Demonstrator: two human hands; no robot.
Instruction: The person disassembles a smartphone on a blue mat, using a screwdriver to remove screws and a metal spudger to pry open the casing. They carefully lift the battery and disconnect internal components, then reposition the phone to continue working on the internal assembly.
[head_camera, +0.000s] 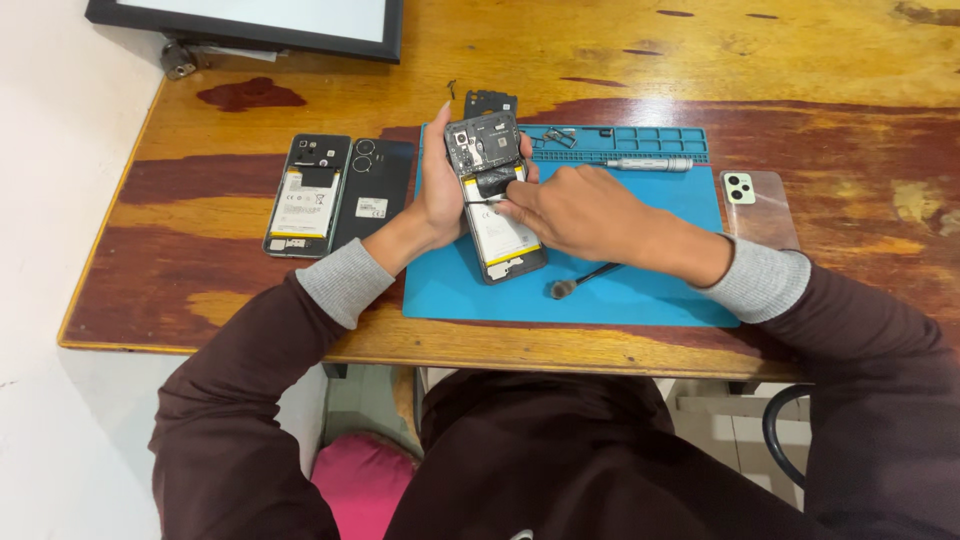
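nearest the camera, the dark maroon sleeves with grey knit cuffs (345, 282) lead up to both hands over the blue rubber work mat (640, 290). the left hand (437, 190) wraps the edge of the opened black smartphone with its white-and-yellow battery exposed (497, 195), propping it tilted on the mat. the right hand (575, 210) has its fingers drawn narrow, pinching at a small dark part near the middle of the phone; what exactly they grip i cannot tell. to do this well, keep the left grip steady and lift gently, straight off the board. a black brush-like tool (580, 280) lies just beside the phone, and a grey pen-shaped screwdriver (650, 163) rests by the mat's tray.
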